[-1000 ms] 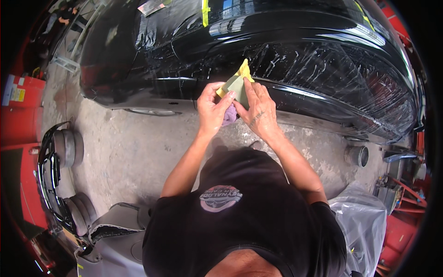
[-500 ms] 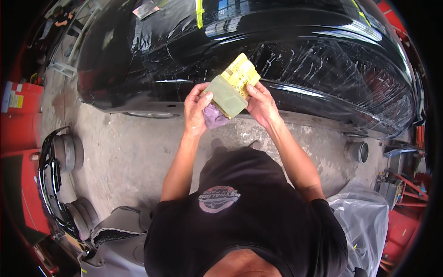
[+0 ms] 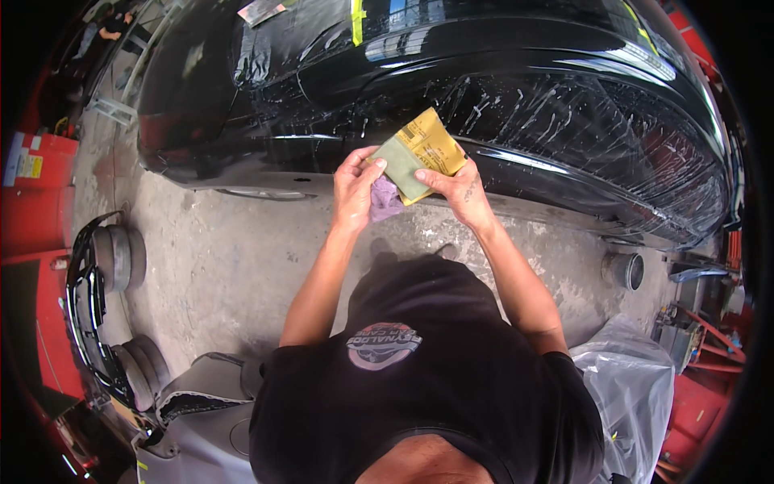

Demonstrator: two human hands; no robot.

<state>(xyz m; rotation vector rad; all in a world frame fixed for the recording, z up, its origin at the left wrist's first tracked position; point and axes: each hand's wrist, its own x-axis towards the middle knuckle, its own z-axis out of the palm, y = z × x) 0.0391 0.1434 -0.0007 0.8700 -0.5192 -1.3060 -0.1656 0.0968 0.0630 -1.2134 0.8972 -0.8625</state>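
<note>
Both hands are up in front of the chest, working a folded sheet of sandpaper (image 3: 418,153) right over the edge of the black car body (image 3: 516,89). The sheet shows two faces: a greyish-green side toward the left and a yellow backing side toward the upper right.

The left hand (image 3: 355,189) has its fingers curled in narrow, thumb and fingertips pinching the left edge of the greyish side. Tucked under that same hand, against the palm, there's a small purple cloth (image 3: 385,200) poking out just below the sheet, touching it.

The right hand (image 3: 459,192) comes in from the other side, thumb lying flat on top of the lower right part of the sheet and the fingers closed underneath it, so the paper sits sandwiched between thumb and fingers. Most of the sheet sticks up and out above both hands, tilted, with the yellow corner pointing toward the car.

The car panel is covered with clear plastic film (image 3: 588,121) that's all wrinkled and shiny, with a strip of yellow tape (image 3: 357,16) higher up. Below is the concrete floor (image 3: 218,266), and off to the left a black bumper part (image 3: 89,298) lies beside some grey discs.
</note>
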